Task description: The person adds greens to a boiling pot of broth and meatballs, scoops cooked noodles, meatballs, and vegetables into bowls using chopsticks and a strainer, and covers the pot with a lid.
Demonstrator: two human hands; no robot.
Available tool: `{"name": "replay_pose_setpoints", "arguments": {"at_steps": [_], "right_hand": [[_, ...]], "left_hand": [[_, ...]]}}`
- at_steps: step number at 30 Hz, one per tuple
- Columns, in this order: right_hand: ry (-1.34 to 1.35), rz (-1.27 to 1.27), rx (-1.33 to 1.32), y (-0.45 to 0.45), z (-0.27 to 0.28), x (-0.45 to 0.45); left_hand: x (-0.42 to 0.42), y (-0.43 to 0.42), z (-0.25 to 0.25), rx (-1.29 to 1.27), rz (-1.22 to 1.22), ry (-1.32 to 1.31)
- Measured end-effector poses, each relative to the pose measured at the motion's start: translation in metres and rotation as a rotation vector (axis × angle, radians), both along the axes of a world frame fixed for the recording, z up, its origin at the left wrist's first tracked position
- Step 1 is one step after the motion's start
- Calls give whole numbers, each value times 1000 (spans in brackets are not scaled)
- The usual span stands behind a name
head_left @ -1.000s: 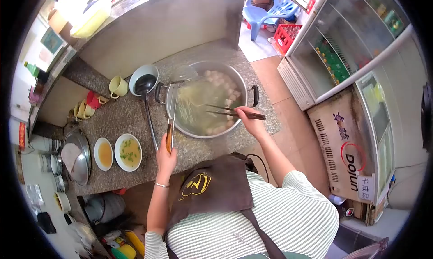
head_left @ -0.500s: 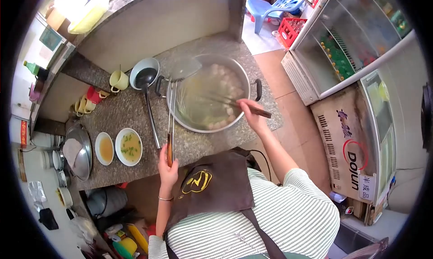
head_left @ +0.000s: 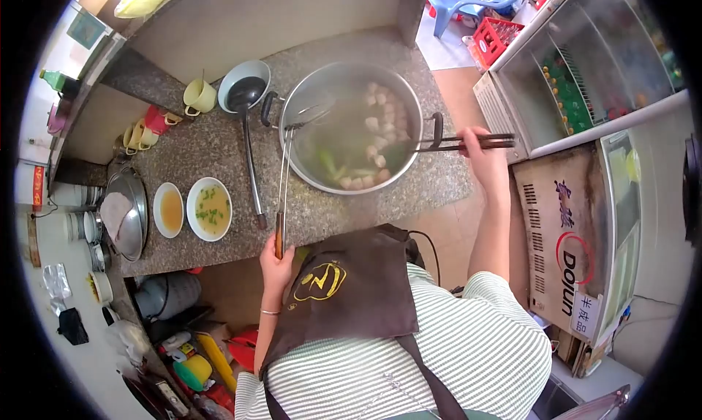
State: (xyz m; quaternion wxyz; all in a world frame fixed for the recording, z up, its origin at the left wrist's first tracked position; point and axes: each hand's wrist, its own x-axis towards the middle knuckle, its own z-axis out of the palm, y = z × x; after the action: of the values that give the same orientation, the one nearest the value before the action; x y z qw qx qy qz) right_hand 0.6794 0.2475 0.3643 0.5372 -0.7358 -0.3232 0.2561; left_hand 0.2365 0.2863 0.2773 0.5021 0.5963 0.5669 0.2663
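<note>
My left hand (head_left: 276, 265) is closed round the wooden handle of a long wire strainer (head_left: 285, 179). Its head dips into the left side of a large pot (head_left: 292, 160), partly lost in steam. Pale meatballs (head_left: 384, 120) float in the cloudy broth, with something green near the pot's front. Held in my right hand (head_left: 479, 153), long dark chopsticks (head_left: 504, 140) point left over the pot's right rim, beside its black handle. Left of the strainer, a black ladle (head_left: 252, 157) rests with its bowl inside a white bowl (head_left: 229, 76).
Two white bowls of broth stand on the counter: a smaller one (head_left: 170, 209) and one with chopped greens (head_left: 210, 209). A metal basin (head_left: 131, 233) is further left. Cups (head_left: 199, 97) line the back wall. A glass-door fridge (head_left: 585, 76) and a cardboard box (head_left: 559, 237) are at right.
My right hand has moved right with the chopsticks, from over the pot to beyond its right handle. The strainer stays in my left hand. Pale noodle strands seen in the pot before no longer show.
</note>
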Motion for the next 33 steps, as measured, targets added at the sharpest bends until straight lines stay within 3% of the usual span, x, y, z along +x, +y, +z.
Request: {"name": "replay_pose_setpoints", "arguments": {"at_steps": [4,9,12,20,24,29,33], "right_hand": [[-123,83,-179,27,-41,-17],[-142,113,13,52,-108,-39],[-62,152,32,54,-84,-46],[265,179,119,45,-20,-31],[332,353,-52,39,-37,-43],[120,221,11,45,-59,-51],[320,212,92,38,-30,-43]], "left_hand": [[-2,-4,-7,37,28,43],[-4,-6,-13,-2,44,-5],[10,-6,12,49,29,-11],[1,-9,-3,73,51,-50],[-2,-12,-3,56,71,-65],[-6,-11,-7,44,75,-54],[-5,-13,-4,-12,102,-77]]}}
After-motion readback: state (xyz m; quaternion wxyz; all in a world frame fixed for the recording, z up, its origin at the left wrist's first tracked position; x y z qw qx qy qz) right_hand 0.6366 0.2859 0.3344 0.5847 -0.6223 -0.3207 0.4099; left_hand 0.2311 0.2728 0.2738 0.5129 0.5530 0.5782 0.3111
